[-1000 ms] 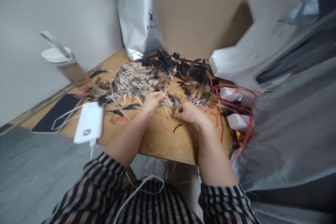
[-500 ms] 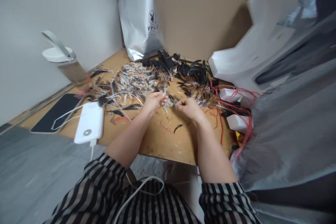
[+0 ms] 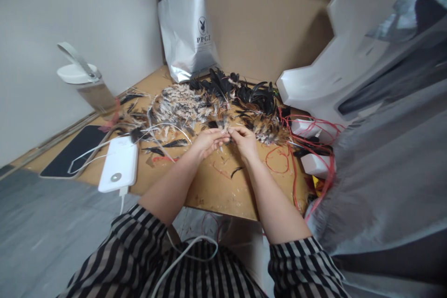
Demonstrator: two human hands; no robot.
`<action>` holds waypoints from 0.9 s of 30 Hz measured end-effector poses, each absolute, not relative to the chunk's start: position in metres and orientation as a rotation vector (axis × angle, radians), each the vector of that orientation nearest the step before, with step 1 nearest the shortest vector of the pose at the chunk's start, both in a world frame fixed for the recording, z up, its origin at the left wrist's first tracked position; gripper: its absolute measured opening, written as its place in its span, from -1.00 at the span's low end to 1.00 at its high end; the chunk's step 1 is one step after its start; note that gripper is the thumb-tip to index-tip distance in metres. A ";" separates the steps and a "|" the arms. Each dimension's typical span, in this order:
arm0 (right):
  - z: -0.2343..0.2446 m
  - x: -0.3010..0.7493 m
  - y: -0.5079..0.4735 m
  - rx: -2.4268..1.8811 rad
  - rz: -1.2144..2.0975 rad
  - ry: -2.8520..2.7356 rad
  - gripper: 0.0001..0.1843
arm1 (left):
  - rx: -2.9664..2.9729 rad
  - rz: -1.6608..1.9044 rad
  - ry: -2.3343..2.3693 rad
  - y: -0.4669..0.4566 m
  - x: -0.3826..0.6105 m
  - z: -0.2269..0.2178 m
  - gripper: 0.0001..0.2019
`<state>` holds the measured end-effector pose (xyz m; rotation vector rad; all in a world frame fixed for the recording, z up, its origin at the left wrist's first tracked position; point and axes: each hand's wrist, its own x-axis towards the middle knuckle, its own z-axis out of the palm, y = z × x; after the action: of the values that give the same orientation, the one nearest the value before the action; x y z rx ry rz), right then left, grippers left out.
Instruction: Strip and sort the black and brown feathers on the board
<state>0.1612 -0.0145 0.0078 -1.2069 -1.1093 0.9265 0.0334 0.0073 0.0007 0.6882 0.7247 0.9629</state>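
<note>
My left hand [image 3: 211,141] is closed in a pinch over the near half of the wooden table, on a small tuft of brown feathers [image 3: 222,122] that sticks up past the fingertips. Meeting it from the right, my right hand [image 3: 245,143] has its thumb and finger pressed together at the tuft's base; what lies between them is too small to make out. Just beyond my hands spreads a pile of pale and brown feathers [image 3: 179,104]. Behind them are bunches of glossy black feathers [image 3: 218,84], and more brown feathers [image 3: 268,126] lie to the right.
Left on the table are a white power bank [image 3: 119,163] with cables, a dark phone [image 3: 75,151] and a lidded bottle [image 3: 92,91]. A silver bag [image 3: 186,32] stands behind. Red string [image 3: 294,167] tangles around white plugs [image 3: 318,165] at right, beside grey fabric [image 3: 387,181].
My right hand has moved left to meet my left hand, and the fingertips now come together at the feathers. A loop of red string now shows on the table at the right.
</note>
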 end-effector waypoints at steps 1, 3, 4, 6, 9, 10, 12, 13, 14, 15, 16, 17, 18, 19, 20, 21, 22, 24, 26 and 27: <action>0.007 0.161 -0.014 -1.210 0.890 -1.129 -0.76 | 0.685 0.962 0.721 0.007 0.034 0.001 -0.91; 0.005 0.161 -0.014 -1.213 0.824 -1.165 -0.78 | 0.680 0.960 0.718 0.007 0.034 0.000 -0.92; 0.004 0.161 -0.014 -1.215 0.797 -1.180 -0.79 | 0.679 0.960 0.719 0.008 0.034 0.000 -0.93; 0.002 0.160 -0.013 -1.209 0.764 -1.200 -0.80 | 0.686 0.959 0.723 0.008 0.034 -0.001 -0.95; -0.001 0.160 -0.012 -1.195 0.774 -1.208 -0.79 | 0.717 0.964 0.735 0.009 0.034 -0.003 -0.96; -0.001 0.160 -0.012 -1.199 0.793 -1.202 -0.78 | 0.735 0.969 0.745 0.009 0.034 -0.003 -0.95; -0.001 0.160 -0.012 -1.220 0.833 -1.176 -0.74 | 0.784 0.978 0.770 0.008 0.034 -0.003 -0.92; -0.001 0.160 -0.012 -1.234 0.850 -1.161 -0.72 | 0.813 0.979 0.783 0.007 0.034 -0.002 -0.90; 0.000 0.160 -0.012 -1.246 0.864 -1.145 -0.69 | 0.840 0.980 0.794 0.007 0.035 -0.001 -0.88; 0.001 0.160 -0.012 -1.255 0.876 -1.130 -0.68 | 0.861 0.978 0.805 0.006 0.035 0.000 -0.86; 0.001 0.160 -0.012 -1.260 0.890 -1.115 -0.67 | 0.877 0.977 0.814 0.005 0.035 0.001 -0.84; 0.002 0.160 -0.012 -1.260 0.909 -1.099 -0.66 | 0.888 0.975 0.821 0.004 0.036 0.001 -0.83; 0.002 0.160 -0.013 -1.255 0.934 -1.076 -0.67 | 0.894 0.973 0.825 0.003 0.036 0.002 -0.83; 0.003 0.160 -0.013 -1.244 0.965 -1.047 -0.67 | 0.898 0.970 0.823 0.003 0.036 0.003 -0.83; 0.003 0.160 -0.013 -1.229 1.000 -1.013 -0.68 | 0.900 0.966 0.819 0.002 0.037 0.003 -0.83; 0.003 0.159 -0.013 -1.210 1.037 -0.979 -0.68 | 0.901 0.961 0.813 0.002 0.037 0.004 -0.83; 0.004 0.159 -0.013 -1.190 1.076 -0.947 -0.69 | 0.900 0.957 0.809 0.002 0.037 0.004 -0.84; 0.003 0.158 -0.013 -1.154 1.144 -0.897 -0.69 | 0.900 0.949 0.805 0.001 0.036 0.004 -0.84; 0.002 0.157 -0.013 -1.136 1.191 -0.877 -0.69 | 0.909 0.944 0.800 0.002 0.036 0.003 -0.83; 0.002 0.157 -0.013 -1.135 1.204 -0.879 -0.69 | 0.920 0.941 0.794 0.002 0.036 0.003 -0.82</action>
<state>0.1567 -0.0126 0.0020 -1.1346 -0.8787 1.2041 0.0356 0.0018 0.0027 0.9203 0.7944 0.9413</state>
